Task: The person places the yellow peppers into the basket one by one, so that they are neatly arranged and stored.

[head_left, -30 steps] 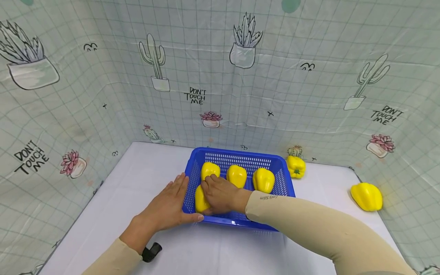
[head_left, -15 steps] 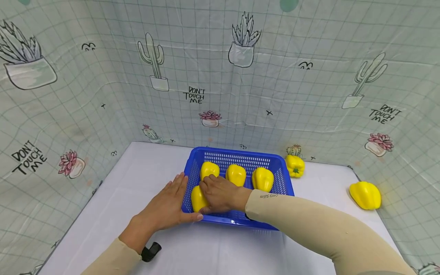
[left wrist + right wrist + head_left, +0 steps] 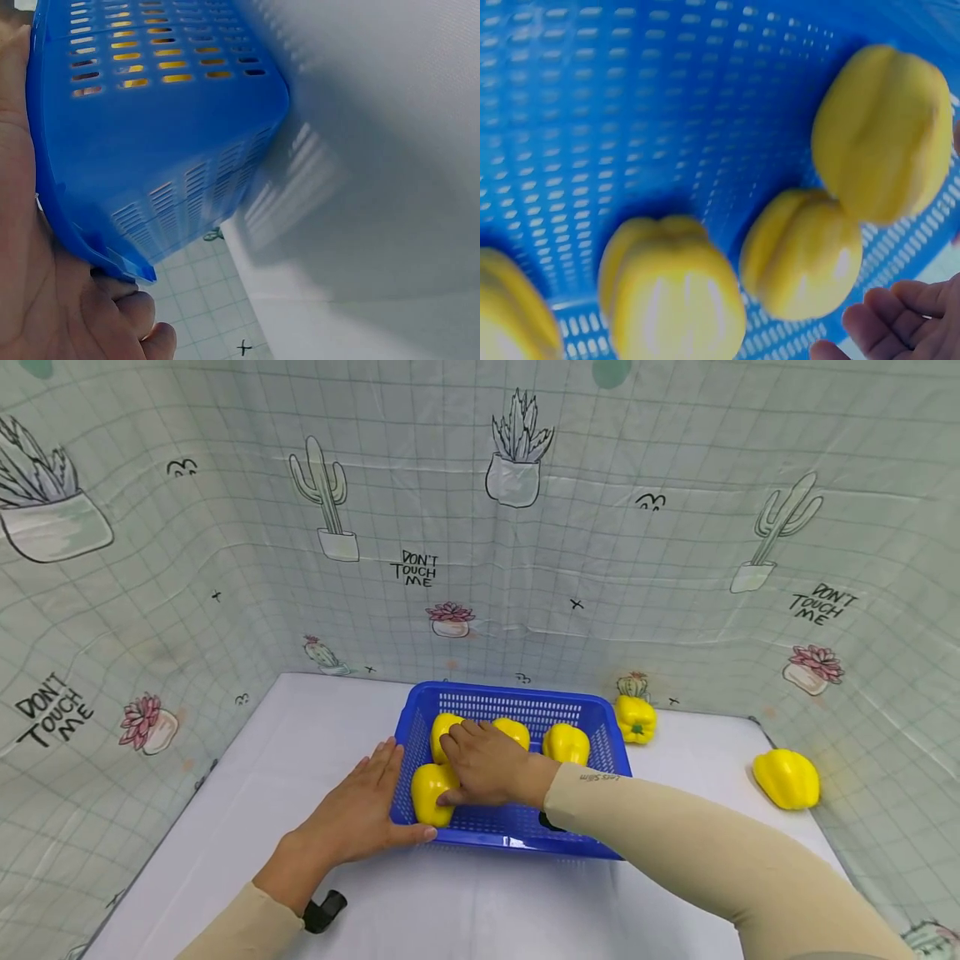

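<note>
A blue perforated basket [image 3: 517, 839] stands on the white table with several yellow bell peppers in it. Along its left side lies my left hand [image 3: 352, 810], fingers straight against the rim and thumb at the front corner. My right hand [image 3: 487, 766] hovers inside, over the left half, its fingers loosely bent. Just left of its thumb sits the front-left bell pepper [image 3: 430, 793]. The right wrist view shows the right hand's fingers [image 3: 889, 315] apart from the bell peppers [image 3: 802, 255]. In the head view this hand partly covers the back-left bell pepper [image 3: 444, 731] and back-middle bell pepper [image 3: 515, 731].
Outside the basket, one yellow bell pepper [image 3: 636, 720] stands near its back right corner and another bell pepper [image 3: 786, 779] lies at the table's right edge. A patterned curtain [image 3: 465, 527] encloses the table [image 3: 465, 910] at the back and sides.
The front-left bell pepper has shifted slightly left and come upright in the corner. My right hand has let go of it and moved up and right. The left hand stays at the basket.
</note>
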A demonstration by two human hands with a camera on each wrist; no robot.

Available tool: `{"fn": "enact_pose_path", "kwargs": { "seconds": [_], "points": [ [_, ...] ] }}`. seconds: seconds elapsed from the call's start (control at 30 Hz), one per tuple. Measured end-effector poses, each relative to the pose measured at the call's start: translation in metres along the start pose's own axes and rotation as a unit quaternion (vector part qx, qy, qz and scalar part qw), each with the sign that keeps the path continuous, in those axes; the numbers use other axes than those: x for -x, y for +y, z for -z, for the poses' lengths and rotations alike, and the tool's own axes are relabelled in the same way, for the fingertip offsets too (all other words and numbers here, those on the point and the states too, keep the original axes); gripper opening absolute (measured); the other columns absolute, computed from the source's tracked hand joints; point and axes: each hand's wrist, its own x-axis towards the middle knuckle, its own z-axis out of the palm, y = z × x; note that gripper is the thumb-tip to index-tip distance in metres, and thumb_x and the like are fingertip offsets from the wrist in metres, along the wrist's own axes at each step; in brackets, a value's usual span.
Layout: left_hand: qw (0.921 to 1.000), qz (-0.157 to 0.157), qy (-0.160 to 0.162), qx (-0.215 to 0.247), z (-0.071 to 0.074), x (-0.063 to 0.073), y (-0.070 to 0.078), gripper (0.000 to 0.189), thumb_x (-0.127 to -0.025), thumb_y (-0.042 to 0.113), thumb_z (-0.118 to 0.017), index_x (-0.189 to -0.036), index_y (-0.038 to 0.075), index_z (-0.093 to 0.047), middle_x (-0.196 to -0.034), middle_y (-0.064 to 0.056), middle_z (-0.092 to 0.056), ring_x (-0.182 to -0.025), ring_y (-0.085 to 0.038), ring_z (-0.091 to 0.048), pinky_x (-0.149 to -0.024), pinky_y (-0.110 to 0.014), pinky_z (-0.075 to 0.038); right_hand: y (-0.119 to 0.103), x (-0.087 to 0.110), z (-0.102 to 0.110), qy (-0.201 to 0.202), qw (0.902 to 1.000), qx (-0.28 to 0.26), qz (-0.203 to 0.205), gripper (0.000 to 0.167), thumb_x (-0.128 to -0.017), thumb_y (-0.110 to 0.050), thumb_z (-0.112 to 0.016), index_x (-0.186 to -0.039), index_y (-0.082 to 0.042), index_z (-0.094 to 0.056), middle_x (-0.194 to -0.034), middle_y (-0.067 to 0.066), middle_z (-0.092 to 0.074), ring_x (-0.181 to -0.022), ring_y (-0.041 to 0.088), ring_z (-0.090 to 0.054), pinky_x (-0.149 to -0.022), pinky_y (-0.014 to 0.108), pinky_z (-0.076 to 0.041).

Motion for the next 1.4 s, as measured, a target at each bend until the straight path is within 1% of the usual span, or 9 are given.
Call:
{"fn": "enact_pose_path", "kwargs": {
  "seconds": [0.13, 0.23, 0.37, 0.53, 0.7, 0.9, 1.0, 1.2, 1.4],
  "points": [
    [1.0000, -0.001, 0.002, 0.003, 0.000, 0.000, -0.001, 0.132, -0.084, 0.088, -0.058, -0.165, -0.008, -0.018, -0.174, -0.026, -0.014, -0.163, -0.041, -0.018, -0.132, -0.056, -0.020, 0.012, 0.009, 0.004, 0.025, 0.9993, 0.026, -0.011, 0.082, -0.097, -0.077, -0.053, -0.139, -0.006, -0.057, -0.125, 0.007, -0.062, -0.110, 0.024, -0.057, -0.096, 0.037, -0.055],
    [1.0000, 0.000, 0.003, 0.005, 0.000, 0.000, -0.002, 0.133, -0.084, 0.088, -0.059, -0.165, -0.008, -0.017, -0.174, -0.027, -0.013, -0.162, -0.041, -0.017, -0.132, -0.056, -0.020, 0.023, 0.017, 0.006, 0.041, 0.9984, 0.032, -0.023, 0.083, -0.097, -0.074, -0.056, -0.142, -0.004, -0.055, -0.128, 0.009, -0.062, -0.114, 0.026, -0.058, -0.097, 0.039, -0.055],
    [1.0000, 0.006, 0.000, 0.003, 0.000, -0.001, -0.002, 0.133, -0.083, 0.088, -0.060, -0.165, -0.007, -0.016, -0.175, -0.026, -0.012, -0.163, -0.041, -0.016, -0.132, -0.056, -0.019, 0.039, 0.031, 0.008, 0.060, 0.9971, 0.025, -0.040, 0.080, -0.099, -0.068, -0.060, -0.143, -0.001, -0.056, -0.131, 0.013, -0.063, -0.118, 0.030, -0.059, -0.099, 0.044, -0.054],
    [0.9998, 0.018, -0.005, 0.001, 0.000, -0.001, -0.001, 0.134, -0.082, 0.088, -0.062, -0.166, -0.006, -0.016, -0.175, -0.025, -0.011, -0.163, -0.040, -0.015, -0.133, -0.055, -0.016, 0.060, 0.052, 0.009, 0.082, 0.9943, 0.015, -0.067, 0.076, -0.099, -0.062, -0.065, -0.141, 0.001, -0.057, -0.130, 0.016, -0.064, -0.118, 0.033, -0.060, -0.098, 0.047, -0.055],
    [0.9998, 0.019, -0.006, 0.004, 0.001, -0.001, -0.001, 0.135, -0.081, 0.088, -0.062, -0.165, -0.007, -0.017, -0.175, -0.026, -0.013, -0.163, -0.041, -0.016, -0.132, -0.056, -0.018, 0.081, 0.078, 0.009, 0.102, 0.9887, 0.011, -0.109, 0.076, -0.097, -0.059, -0.069, -0.139, 0.003, -0.057, -0.131, 0.019, -0.065, -0.118, 0.035, -0.061, -0.097, 0.048, -0.056],
    [0.9997, 0.021, -0.008, 0.006, -0.001, 0.002, 0.000, 0.135, -0.081, 0.087, -0.063, -0.165, -0.008, -0.017, -0.175, -0.026, -0.012, -0.162, -0.042, -0.017, -0.132, -0.057, -0.018, 0.107, 0.117, 0.000, 0.133, 0.9778, 0.008, -0.161, 0.074, -0.097, -0.053, -0.073, -0.135, 0.008, -0.057, -0.129, 0.024, -0.066, -0.118, 0.040, -0.063, -0.100, 0.054, -0.056],
    [0.9997, 0.023, -0.009, 0.005, -0.003, 0.003, 0.000, 0.135, -0.081, 0.088, -0.063, -0.165, -0.007, -0.016, -0.175, -0.026, -0.011, -0.163, -0.042, -0.016, -0.132, -0.056, -0.018, 0.122, 0.141, -0.007, 0.137, 0.9717, 0.000, -0.193, 0.072, -0.097, -0.050, -0.073, -0.134, 0.008, -0.056, -0.130, 0.027, -0.064, -0.120, 0.044, -0.061, -0.099, 0.058, -0.055],
    [0.9997, 0.020, -0.008, 0.009, -0.002, 0.000, 0.003, 0.135, -0.081, 0.087, -0.063, -0.165, -0.008, -0.015, -0.175, -0.026, -0.010, -0.162, -0.043, -0.016, -0.132, -0.057, -0.018, 0.157, 0.194, -0.016, 0.134, 0.9562, 0.000, -0.260, 0.072, -0.096, -0.045, -0.075, -0.133, 0.012, -0.052, -0.126, 0.033, -0.062, -0.115, 0.050, -0.059, -0.089, 0.061, -0.053],
    [0.9996, 0.022, -0.014, 0.007, -0.001, -0.002, 0.005, 0.135, -0.081, 0.088, -0.062, -0.166, -0.007, -0.015, -0.175, -0.026, -0.010, -0.162, -0.043, -0.016, -0.131, -0.057, -0.019, 0.187, 0.239, -0.028, 0.130, 0.9395, 0.006, -0.317, 0.067, -0.092, -0.043, -0.079, -0.118, 0.012, -0.050, -0.117, 0.034, -0.059, -0.106, 0.050, -0.055, -0.078, 0.061, -0.048]
  ]
}}
